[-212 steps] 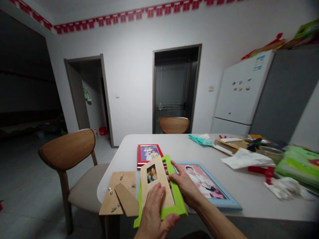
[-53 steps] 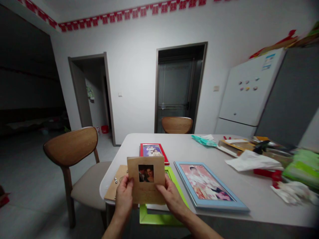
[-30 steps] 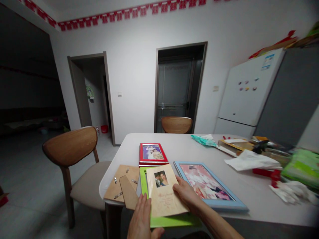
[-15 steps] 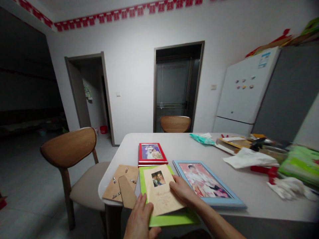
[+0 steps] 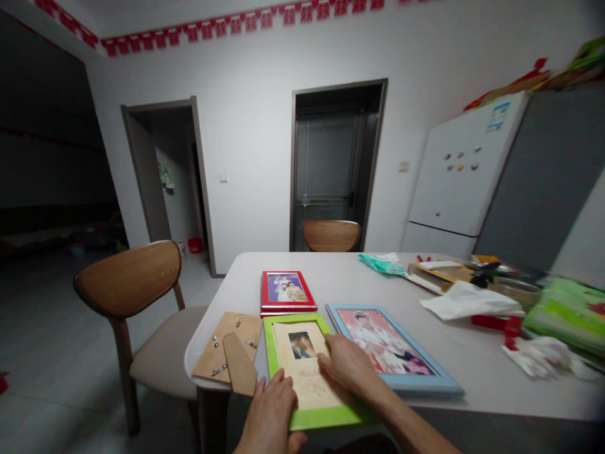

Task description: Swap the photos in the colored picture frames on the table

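A lime-green picture frame (image 5: 326, 417) lies face down or up, I cannot tell which, at the table's near edge. Inside its border rests a cream card (image 5: 309, 391) with a small photo of two people and faint writing. My left hand (image 5: 274, 403) grips the frame's lower left corner, thumb at the bottom edge and fingers over the left side. At the right side, my right hand (image 5: 350, 366) has bent fingers on the card's edge; its palm hides part of the frame. Left of the frame is a brown backing board (image 5: 222, 347) with metal clips and a stand leg.
A red-framed photo (image 5: 288, 291) lies just beyond the green frame. To the right lies a blue-framed picture (image 5: 425, 381). Farther right are white paper (image 5: 467, 301), a white glove (image 5: 543, 358) and a green package (image 5: 567, 315). A wooden chair (image 5: 132, 277) stands at the left.
The card, tilted above the green frame before, now sits flat and straight within its border. Both hands have stayed close to the same places.
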Demonstrator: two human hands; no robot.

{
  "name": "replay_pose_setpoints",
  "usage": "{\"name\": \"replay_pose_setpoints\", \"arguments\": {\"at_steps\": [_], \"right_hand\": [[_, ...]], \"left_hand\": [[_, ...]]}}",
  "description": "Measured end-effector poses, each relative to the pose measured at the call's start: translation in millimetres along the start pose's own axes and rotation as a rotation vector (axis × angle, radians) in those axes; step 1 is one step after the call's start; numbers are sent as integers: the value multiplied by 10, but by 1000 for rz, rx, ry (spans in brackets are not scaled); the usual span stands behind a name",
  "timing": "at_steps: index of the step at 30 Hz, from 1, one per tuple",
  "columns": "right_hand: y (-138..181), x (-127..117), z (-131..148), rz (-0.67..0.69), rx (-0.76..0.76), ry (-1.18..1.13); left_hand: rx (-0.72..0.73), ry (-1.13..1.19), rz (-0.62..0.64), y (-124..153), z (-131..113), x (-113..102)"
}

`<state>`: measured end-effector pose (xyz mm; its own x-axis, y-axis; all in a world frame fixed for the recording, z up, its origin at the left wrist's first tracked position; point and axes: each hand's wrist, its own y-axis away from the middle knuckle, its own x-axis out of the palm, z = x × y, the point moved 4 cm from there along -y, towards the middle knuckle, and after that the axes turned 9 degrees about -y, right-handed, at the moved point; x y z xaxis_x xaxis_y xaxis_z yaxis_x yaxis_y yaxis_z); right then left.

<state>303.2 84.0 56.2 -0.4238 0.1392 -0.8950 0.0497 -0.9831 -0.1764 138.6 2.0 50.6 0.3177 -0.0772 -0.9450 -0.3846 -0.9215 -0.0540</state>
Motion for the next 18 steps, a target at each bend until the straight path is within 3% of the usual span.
{"name": "replay_pose_setpoints", "arguments": {"at_steps": [5,11,18], "right_hand": [[38,39,82,-21,-86,-54],[70,129,557,81,-434,-140],[-30,288,727,122,-476,-34]], "left_hand": [[28,36,7,-32,48,106],[26,15,37,-61,-28,118],[75,21,-7,-50,6,129]]}}
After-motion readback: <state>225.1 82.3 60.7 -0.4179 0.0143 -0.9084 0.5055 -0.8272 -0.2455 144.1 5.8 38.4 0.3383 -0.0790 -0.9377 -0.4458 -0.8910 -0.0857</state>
